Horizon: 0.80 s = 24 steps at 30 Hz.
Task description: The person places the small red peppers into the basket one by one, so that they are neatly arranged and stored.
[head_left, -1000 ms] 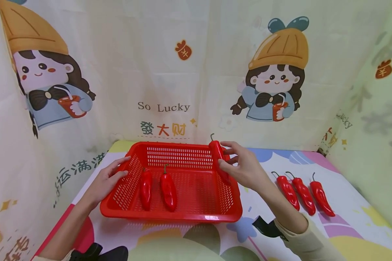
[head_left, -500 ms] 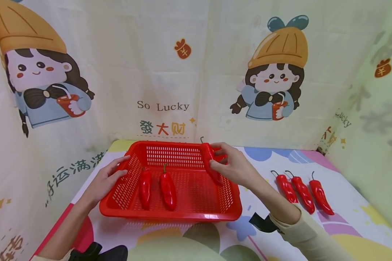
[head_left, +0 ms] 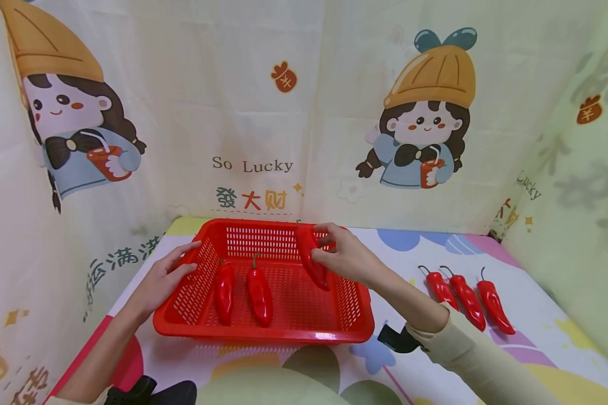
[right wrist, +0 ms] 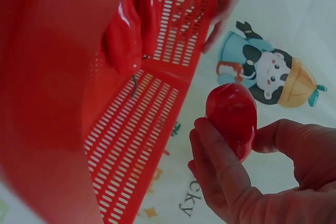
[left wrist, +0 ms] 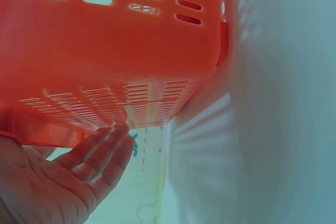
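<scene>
My right hand [head_left: 347, 253] pinches a red chili pepper [head_left: 309, 253] between thumb and fingers, above the right half of the red plastic basket [head_left: 263, 336]. In the right wrist view the rounded end of this pepper [right wrist: 231, 114] faces the camera. My left hand [head_left: 167, 278] holds the basket's left rim; in the left wrist view several of its fingers [left wrist: 105, 156] lie along the outer wall below the rim. Inside the basket, on the left, lie two more red chili peppers, one [head_left: 225, 292] beside the other [head_left: 259, 295], stems pointing away.
Three red chili peppers lie in a row on the table to the right: a left one [head_left: 439, 288], a middle one [head_left: 467, 301] and a right one [head_left: 495, 306]. The right forearm partly covers the left one. A printed cloth [head_left: 263, 112] hangs behind the table.
My right hand has carried its pepper leftward, from the basket's right edge to over its right half. My left hand has stayed on the rim.
</scene>
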### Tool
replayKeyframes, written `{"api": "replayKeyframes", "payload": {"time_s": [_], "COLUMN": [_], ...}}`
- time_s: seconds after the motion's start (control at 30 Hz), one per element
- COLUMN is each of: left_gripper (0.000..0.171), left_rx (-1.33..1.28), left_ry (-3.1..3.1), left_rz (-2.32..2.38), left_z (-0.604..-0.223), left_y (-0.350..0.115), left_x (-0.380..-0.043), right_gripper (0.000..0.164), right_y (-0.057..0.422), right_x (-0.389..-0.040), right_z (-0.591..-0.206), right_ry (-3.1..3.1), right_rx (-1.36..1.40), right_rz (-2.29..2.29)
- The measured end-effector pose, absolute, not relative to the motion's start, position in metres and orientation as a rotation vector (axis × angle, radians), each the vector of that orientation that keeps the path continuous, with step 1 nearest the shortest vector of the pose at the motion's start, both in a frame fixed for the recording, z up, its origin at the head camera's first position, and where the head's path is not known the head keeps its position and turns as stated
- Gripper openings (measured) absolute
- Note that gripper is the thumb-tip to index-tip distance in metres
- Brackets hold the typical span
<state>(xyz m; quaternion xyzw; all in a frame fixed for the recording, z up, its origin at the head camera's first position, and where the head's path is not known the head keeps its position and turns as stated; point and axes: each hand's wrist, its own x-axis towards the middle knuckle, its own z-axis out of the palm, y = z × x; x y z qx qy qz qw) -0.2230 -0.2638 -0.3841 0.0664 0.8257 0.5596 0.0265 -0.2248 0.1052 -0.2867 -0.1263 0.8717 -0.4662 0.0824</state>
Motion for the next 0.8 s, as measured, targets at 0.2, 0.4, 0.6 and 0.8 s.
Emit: {"api": "replayKeyframes", "payload": {"time_s": [0.2, 0.4, 0.6, 0.8], "left_gripper": [0.062, 0.063, 0.062, 0.062], "left_rx": [0.214, 0.213, 0.225, 0.22], "left_ry": [2.546, 2.528, 2.53, 2.539], "left_rz": [1.735, 1.746, 1.75, 1.738], "left_z": [-0.384, -0.384, -0.384, -0.382], "left_y": [-0.265, -0.265, -0.266, -0.265], "left_x": [-0.223, -0.223, -0.224, -0.223], "right_gripper": [0.065, 0.062, 0.061, 0.061], "right_y": [0.096, 0.088, 0.078, 0.068], "right_x": [-0.23, -0.238, -0.247, -0.257], "right_z": [-0.287, -0.287, -0.289, -0.296], "right_ry": [2.507, 2.45, 2.356, 2.294], "right_rx": [-0.32, -0.293, -0.272, -0.223], "right_rz": [-1.398, -1.376, -1.368, -1.328]}}
